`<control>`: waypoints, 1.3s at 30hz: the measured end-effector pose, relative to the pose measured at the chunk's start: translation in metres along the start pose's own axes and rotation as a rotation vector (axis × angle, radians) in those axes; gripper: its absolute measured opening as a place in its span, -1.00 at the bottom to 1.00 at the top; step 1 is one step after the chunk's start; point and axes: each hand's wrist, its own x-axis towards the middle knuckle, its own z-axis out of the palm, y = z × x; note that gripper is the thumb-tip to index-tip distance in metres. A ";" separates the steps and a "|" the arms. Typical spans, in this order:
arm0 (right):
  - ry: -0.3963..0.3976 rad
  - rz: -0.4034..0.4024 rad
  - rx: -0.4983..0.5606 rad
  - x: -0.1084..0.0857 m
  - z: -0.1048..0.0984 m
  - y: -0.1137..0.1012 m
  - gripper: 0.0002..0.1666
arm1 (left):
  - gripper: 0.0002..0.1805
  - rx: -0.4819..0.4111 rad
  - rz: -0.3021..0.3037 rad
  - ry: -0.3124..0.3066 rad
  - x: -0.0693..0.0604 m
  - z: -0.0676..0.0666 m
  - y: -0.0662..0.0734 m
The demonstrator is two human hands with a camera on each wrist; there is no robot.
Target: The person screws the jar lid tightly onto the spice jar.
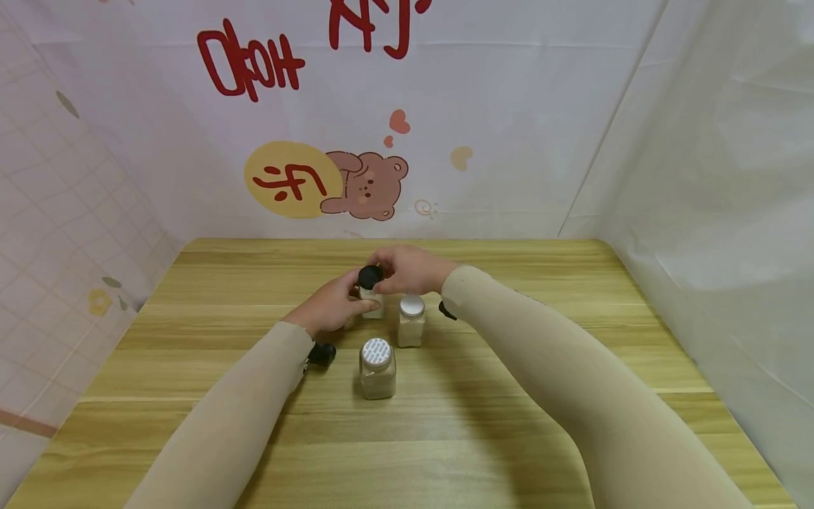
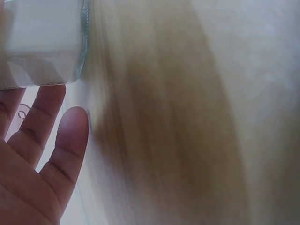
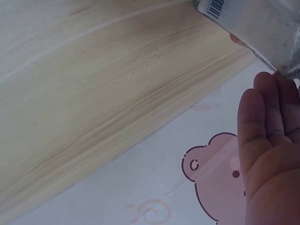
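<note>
You have both hands on one small square jar (image 1: 367, 293) with a black lid (image 1: 371, 276), toward the far part of the table (image 1: 496, 438) and left of its middle. Your left hand (image 1: 331, 302) grips the jar's body from the left, its thumb across the near side. Your right hand (image 1: 413, 270) comes in from the right and pinches the jar at its black lid, thumb on the near side and fingers curled around the far side. The jar looks roughly upright, though you cannot tell from these views whether its base touches the wood. The left wrist view shows its clear glass corner beside your fingers; the right wrist view shows a barcode label (image 3: 216, 8) on its wall. Just to the right of it and a little nearer to you stands a jar with a plain white lid (image 1: 411, 322), upright and untouched. Nearest to you, slightly left of that one, stands a jar with a patterned lid (image 1: 378, 371), also upright and apart from your hands. A black device (image 1: 324, 354) sits at your left cuff. Beyond the table's far edge hangs a white backdrop (image 1: 515, 113) with a printed bear (image 1: 374, 185) holding a yellow disc (image 1: 289, 159), and red lettering (image 1: 251, 62) above.
</note>
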 end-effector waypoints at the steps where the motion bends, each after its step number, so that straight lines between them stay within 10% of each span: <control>1: 0.002 0.003 -0.001 0.000 0.000 0.000 -0.48 | -0.34 -0.002 -0.002 0.002 0.000 0.000 0.000; 39: -0.021 0.010 0.005 0.001 0.000 0.000 -0.35 | -0.31 -0.006 0.009 0.006 0.002 0.001 -0.004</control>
